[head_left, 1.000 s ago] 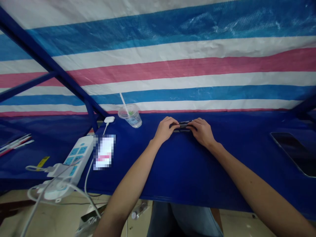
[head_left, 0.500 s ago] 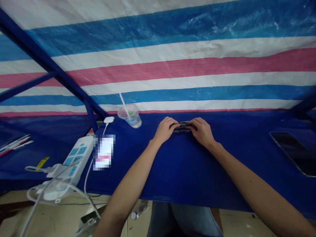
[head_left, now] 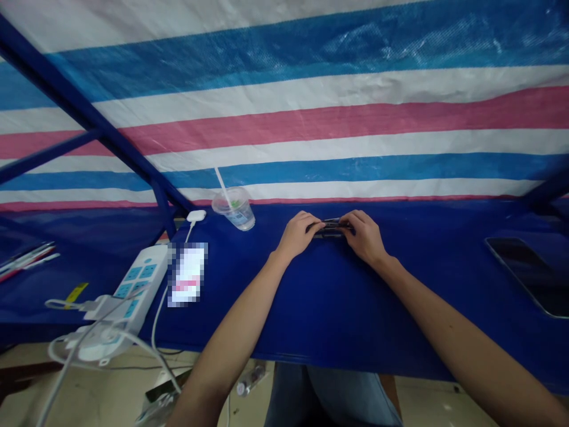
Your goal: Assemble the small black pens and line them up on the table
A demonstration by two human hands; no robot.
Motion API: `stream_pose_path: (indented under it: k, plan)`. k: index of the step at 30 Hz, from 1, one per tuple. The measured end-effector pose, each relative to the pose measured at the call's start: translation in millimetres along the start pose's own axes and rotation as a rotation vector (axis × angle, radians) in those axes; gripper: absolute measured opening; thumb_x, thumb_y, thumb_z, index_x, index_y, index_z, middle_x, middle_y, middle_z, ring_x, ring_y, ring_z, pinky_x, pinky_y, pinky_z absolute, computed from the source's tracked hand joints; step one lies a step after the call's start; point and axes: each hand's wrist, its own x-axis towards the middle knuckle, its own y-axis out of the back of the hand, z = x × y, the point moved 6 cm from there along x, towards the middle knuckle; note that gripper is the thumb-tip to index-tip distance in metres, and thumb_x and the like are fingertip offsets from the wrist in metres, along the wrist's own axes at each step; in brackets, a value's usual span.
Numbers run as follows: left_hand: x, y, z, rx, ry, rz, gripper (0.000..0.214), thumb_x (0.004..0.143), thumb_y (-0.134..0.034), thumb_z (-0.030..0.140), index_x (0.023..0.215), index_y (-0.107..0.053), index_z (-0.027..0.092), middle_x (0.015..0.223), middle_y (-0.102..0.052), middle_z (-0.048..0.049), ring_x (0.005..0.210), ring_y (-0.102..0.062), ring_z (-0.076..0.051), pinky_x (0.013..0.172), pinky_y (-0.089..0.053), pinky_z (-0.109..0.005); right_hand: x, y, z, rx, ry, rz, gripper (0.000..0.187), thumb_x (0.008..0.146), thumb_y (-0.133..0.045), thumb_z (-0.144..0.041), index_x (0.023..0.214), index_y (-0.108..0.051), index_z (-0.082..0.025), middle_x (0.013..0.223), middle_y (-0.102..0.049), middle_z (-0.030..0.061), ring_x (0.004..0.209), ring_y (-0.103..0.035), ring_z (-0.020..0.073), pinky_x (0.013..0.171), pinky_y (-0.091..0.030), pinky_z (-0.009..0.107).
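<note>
Blue fabric covers the desk (head_left: 377, 320) beneath my head camera, the only view I have. Taking the hands as the clock's centre, a dark narrow object (head_left: 331, 228) lies crosswise between them, near the desk's far edge. My left hand (head_left: 299, 234) is clenched on its left end and my right hand (head_left: 362, 237) on its right end, with the fingers curled over it and the hands almost meeting. I cannot tell whether the object touches the fabric.

At 9 o'clock, a clear plastic cup (head_left: 234, 209) with a straw stands upright near the far edge. Toward 8 o'clock, a white charger (head_left: 196, 216) trails a cord down beside a pixelated rectangle (head_left: 187, 274), too blurred to identify. Just left of that lies a white power strip (head_left: 142, 284) with blue sockets, tangled in white cables (head_left: 71, 350). Farther out at 9 o'clock lie some pens (head_left: 26, 258). At 3 o'clock, a dark tablet (head_left: 524, 276) lies flat. At 12 o'clock, a striped tarp (head_left: 284, 118) stretches behind a blue metal frame (head_left: 84, 112).
</note>
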Motion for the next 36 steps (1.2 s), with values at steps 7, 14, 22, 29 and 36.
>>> stream_pose_path:
  k: [7,14,22,29,36]
  plan:
    - [-0.3,1.2,-6.2,-0.037,-0.013,0.046,0.014,0.097,-0.069,0.032,0.093,-0.078,0.023,0.092,-0.075,-0.0037,0.091,-0.066,-0.02,0.086,-0.055,-0.037,-0.7,-4.8,3.5,-0.019,0.041,-0.029,0.014,0.101,-0.062,-0.03,0.094,-0.071,-0.022,0.092,-0.073,0.0072,0.087,-0.059,0.0253,0.077,-0.046,0.04]
    - [-1.7,1.8,-10.5,-0.076,-0.015,0.078,0.01,0.094,-0.074,0.032,0.095,-0.08,0.025,0.095,-0.077,-0.0042,0.093,-0.068,-0.021,0.088,-0.057,-0.039,-0.4,-10.4,2.8,-0.122,0.041,-0.102,0.032,0.107,-0.049,-0.035,0.089,-0.073,-0.022,0.086,-0.073,0.0079,0.086,-0.056,0.025,0.076,-0.04,0.04]
    - [-0.8,2.1,-2.4,-0.018,0.005,0.026,0.011,0.095,-0.073,0.031,0.101,-0.078,0.024,0.097,-0.076,-0.004,0.094,-0.067,-0.02,0.088,-0.055,-0.037,1.0,-4.3,1.7,-0.01,-0.001,-0.061,0.014,0.1,-0.06,-0.031,0.093,-0.068,-0.022,0.091,-0.07,0.0078,0.088,-0.058,0.0255,0.078,-0.045,0.04]
    - [-1.2,-0.2,-0.4,-0.006,-0.029,0.01,0.014,0.096,-0.071,0.035,0.096,-0.077,0.022,0.093,-0.075,-0.0041,0.092,-0.066,-0.02,0.085,-0.054,-0.037,0.6,-1.2,0.2,0.027,-0.005,-0.024,0.005,0.096,-0.062,-0.022,0.092,-0.064,-0.022,0.091,-0.067,0.0073,0.088,-0.059,0.0251,0.078,-0.048,0.039]
    - [-0.4,-0.4,-1.2,-0.025,-0.01,-0.007,0.016,0.099,-0.067,0.033,0.093,-0.077,0.023,0.091,-0.076,-0.0035,0.09,-0.066,-0.019,0.085,-0.054,-0.036,0.7,-2.2,0.7,0.023,0.006,-0.039,0.01,0.098,-0.061,-0.027,0.091,-0.068,-0.023,0.091,-0.069,0.008,0.088,-0.059,0.0262,0.078,-0.049,0.041]
